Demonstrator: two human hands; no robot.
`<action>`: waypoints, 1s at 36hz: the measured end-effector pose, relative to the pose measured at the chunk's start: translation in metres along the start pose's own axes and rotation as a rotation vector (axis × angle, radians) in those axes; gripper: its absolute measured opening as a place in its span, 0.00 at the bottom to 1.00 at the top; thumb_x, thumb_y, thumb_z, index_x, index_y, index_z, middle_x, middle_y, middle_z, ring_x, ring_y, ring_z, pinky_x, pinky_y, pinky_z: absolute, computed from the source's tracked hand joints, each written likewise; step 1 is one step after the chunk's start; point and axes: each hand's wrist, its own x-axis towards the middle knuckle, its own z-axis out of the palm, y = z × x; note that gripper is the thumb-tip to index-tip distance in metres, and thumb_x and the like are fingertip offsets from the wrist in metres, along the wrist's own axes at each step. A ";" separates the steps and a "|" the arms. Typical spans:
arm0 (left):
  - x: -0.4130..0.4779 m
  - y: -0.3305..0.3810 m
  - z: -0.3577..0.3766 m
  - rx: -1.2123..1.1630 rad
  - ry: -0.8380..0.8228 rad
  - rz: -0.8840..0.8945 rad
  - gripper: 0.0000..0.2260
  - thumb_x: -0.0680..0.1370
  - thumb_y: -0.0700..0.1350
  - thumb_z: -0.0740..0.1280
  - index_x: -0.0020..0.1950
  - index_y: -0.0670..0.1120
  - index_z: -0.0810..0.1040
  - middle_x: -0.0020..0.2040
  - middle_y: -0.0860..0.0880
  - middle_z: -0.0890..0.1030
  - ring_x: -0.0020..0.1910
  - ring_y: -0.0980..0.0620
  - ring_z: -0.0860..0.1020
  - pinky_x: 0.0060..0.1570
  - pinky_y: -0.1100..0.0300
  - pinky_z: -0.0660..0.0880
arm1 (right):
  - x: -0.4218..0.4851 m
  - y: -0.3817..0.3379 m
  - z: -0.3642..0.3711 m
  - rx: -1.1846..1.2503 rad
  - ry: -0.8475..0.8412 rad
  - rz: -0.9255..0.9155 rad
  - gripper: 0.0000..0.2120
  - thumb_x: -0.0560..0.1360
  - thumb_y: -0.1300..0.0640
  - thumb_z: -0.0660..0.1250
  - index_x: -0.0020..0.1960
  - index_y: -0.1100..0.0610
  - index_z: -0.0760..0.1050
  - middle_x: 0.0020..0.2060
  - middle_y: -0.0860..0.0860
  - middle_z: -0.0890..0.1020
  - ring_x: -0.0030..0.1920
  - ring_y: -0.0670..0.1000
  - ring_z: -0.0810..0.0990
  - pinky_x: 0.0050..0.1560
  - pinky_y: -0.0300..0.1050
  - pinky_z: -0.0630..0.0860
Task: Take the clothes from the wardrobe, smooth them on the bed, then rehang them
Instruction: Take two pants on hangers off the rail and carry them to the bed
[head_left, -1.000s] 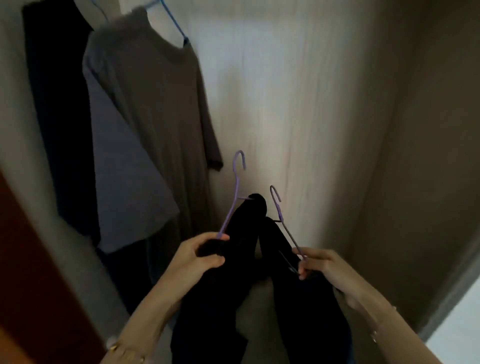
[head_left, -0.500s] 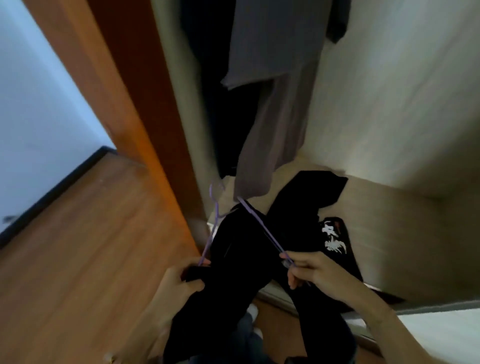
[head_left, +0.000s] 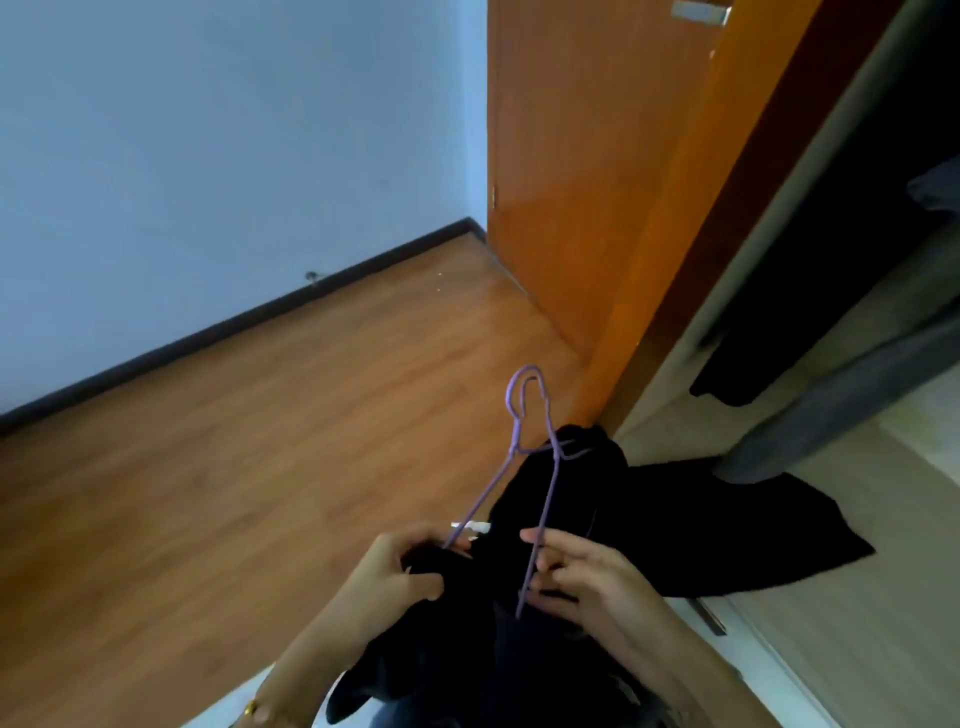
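I hold black clothes (head_left: 550, 499) on two purple wire hangers (head_left: 524, 415) low in the middle of the view. My left hand (head_left: 400, 577) grips one hanger's arm together with black cloth. My right hand (head_left: 582, 577) pinches the other hanger's arm against the dark cloth. The two hooks stand together, pointing up and away from me. Part of the black cloth (head_left: 753, 535) spreads to the right over the wardrobe's floor. Dark and grey garments (head_left: 810, 415) hang inside the wardrobe (head_left: 893, 545) at the right edge.
An orange wooden wardrobe door (head_left: 582, 171) stands open ahead. Wooden flooring (head_left: 234, 441) stretches to the left up to a pale blue wall (head_left: 208, 156) with a dark skirting board. A sliding track (head_left: 711, 616) runs along the wardrobe's bottom edge.
My view has swung left, away from the wardrobe's inside, towards the floor and wall. Both hangers have come together, their hooks now side by side. Both hands keep their hold.
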 end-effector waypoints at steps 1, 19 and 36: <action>0.003 0.000 -0.001 -0.016 -0.009 -0.008 0.18 0.59 0.34 0.63 0.43 0.46 0.84 0.36 0.49 0.83 0.37 0.55 0.80 0.38 0.65 0.75 | 0.006 -0.001 0.006 0.110 0.012 0.008 0.18 0.75 0.73 0.53 0.56 0.63 0.77 0.35 0.55 0.76 0.36 0.52 0.81 0.42 0.50 0.81; -0.057 -0.035 -0.076 -0.271 0.457 0.033 0.19 0.58 0.32 0.62 0.45 0.41 0.82 0.38 0.49 0.85 0.36 0.56 0.81 0.36 0.69 0.75 | 0.069 -0.019 0.129 -0.283 -0.238 -0.094 0.04 0.79 0.62 0.59 0.45 0.60 0.69 0.31 0.51 0.79 0.31 0.51 0.81 0.44 0.48 0.79; -0.018 -0.004 -0.247 -0.423 0.898 0.145 0.18 0.59 0.33 0.63 0.44 0.47 0.83 0.42 0.41 0.84 0.37 0.48 0.82 0.34 0.63 0.77 | 0.223 -0.144 0.277 -0.877 -0.613 -0.151 0.07 0.79 0.64 0.57 0.51 0.63 0.74 0.29 0.50 0.74 0.24 0.46 0.73 0.29 0.35 0.72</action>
